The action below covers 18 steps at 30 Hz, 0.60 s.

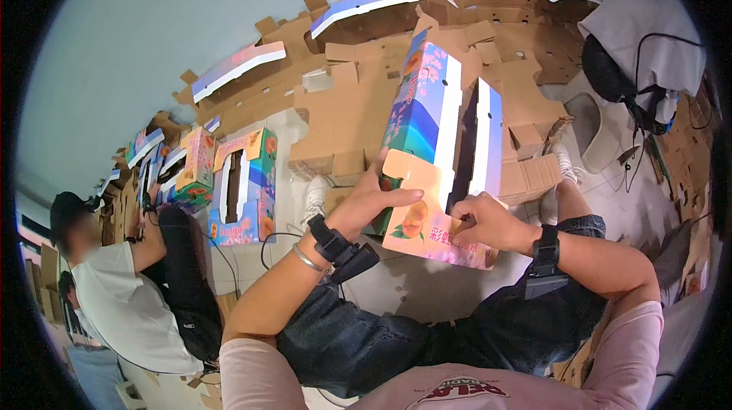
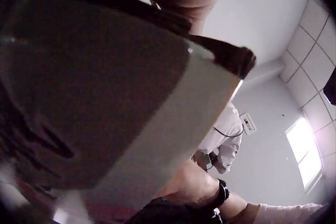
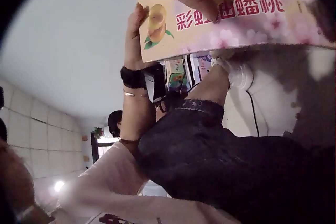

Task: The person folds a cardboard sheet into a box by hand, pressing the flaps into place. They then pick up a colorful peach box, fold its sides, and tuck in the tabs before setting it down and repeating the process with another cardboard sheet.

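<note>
A printed cardboard fruit box, blue, green and peach with pink blossoms, stands tilted between the person's knees. A long slot with white borders runs along its top. The left hand grips its near left corner, thumb flat over the peach-coloured end panel. Fingers of the right hand are curled at the near end of the slot, pinching the panel's edge. In the right wrist view, this end panel shows a peach picture and red characters below the right hand. A dark, shadowed surface fills much of the left wrist view.
Flattened brown cardboard covers the floor ahead, along the wall. Several printed boxes, one nearby, stand at the left beside another seated person. A grey stool and a cloth-draped thing with cables are at the right.
</note>
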### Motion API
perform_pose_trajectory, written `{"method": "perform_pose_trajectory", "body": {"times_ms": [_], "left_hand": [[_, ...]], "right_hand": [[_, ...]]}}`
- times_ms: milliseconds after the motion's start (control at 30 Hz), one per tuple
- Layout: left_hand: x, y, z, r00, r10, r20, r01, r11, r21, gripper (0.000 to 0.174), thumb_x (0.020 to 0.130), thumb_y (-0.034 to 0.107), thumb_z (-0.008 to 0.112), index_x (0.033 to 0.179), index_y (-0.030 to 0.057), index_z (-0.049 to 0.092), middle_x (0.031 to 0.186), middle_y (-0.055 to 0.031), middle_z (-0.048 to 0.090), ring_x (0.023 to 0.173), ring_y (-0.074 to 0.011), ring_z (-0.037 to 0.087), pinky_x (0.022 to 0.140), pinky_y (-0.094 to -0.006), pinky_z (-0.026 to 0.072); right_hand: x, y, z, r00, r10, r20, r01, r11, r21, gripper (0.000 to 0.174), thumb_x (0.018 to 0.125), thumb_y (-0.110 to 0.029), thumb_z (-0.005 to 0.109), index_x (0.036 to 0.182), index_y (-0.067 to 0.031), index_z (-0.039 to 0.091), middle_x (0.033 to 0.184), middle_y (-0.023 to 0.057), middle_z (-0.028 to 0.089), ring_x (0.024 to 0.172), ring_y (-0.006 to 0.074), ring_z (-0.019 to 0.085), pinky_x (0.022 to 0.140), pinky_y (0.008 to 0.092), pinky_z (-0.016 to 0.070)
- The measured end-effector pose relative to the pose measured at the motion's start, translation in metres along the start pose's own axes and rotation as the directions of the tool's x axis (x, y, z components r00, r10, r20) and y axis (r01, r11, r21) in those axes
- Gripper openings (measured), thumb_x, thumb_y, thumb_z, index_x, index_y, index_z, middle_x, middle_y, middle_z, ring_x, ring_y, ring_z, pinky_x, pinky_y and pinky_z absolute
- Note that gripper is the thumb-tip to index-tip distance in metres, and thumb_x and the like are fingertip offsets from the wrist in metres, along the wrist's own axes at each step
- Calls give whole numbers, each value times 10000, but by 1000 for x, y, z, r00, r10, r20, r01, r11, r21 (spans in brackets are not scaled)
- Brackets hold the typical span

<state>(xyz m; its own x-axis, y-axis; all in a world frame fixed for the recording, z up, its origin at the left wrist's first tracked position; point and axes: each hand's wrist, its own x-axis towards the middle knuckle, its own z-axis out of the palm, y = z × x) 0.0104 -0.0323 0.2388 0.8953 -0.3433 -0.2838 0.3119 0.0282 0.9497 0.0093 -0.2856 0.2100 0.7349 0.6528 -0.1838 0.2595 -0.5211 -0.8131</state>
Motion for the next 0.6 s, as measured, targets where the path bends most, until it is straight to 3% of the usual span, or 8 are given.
{"method": "perform_pose_trajectory", "body": {"times_ms": [133,233,333,400,533,600], "left_hand": [[1,-14,-14,999,45,-2,-45,997,60,1069,761,293,799,1514,7,95,1257,-100,503,1161,-173,503,985,-300,404],[-8,-5,-15,1000,-26,-8,27,996,85,1095,784,388,779,1527,34,57,1222,-87,509,1101,-168,511,932,-280,416],[-10,-7,-16,998,-54,-34,57,994,96,1074,799,469,748,1531,52,81,1174,-79,522,1041,-158,506,858,-251,423],[-6,-14,-21,999,-40,-35,45,989,142,1052,811,498,726,1531,59,97,1172,-76,531,948,-119,506,734,-219,421],[-7,-12,-21,1000,-16,-20,19,984,179,921,892,471,635,1540,97,97,1270,-82,509,1057,-141,485,835,-238,401],[-7,-11,-21,998,-43,-52,49,991,127,971,864,503,665,1531,67,110,998,-7,540,718,-41,458,546,-188,346]], "right_hand": [[0,-3,0,1000,8,0,-8,1000,-7,246,635,-173,802,771,-13,674,747,161,649,728,300,637,703,360,478],[-2,-2,1,1000,-22,-1,22,1000,9,242,623,-164,815,747,-14,671,758,146,653,747,287,638,699,357,476],[-4,-2,-1,999,-38,4,38,999,36,243,613,-155,827,736,-17,669,779,133,661,768,279,638,699,354,478],[-4,-2,-1,999,-34,11,33,999,27,243,610,-152,832,733,-20,669,793,128,665,777,276,637,703,353,480],[-4,-5,-1,1000,-2,28,0,998,59,256,620,-157,826,756,-6,671,792,128,663,771,255,637,710,347,482],[-5,-8,-1,999,13,42,-17,997,77,270,620,-164,822,772,1,672,797,129,664,770,245,636,713,343,484]]}}
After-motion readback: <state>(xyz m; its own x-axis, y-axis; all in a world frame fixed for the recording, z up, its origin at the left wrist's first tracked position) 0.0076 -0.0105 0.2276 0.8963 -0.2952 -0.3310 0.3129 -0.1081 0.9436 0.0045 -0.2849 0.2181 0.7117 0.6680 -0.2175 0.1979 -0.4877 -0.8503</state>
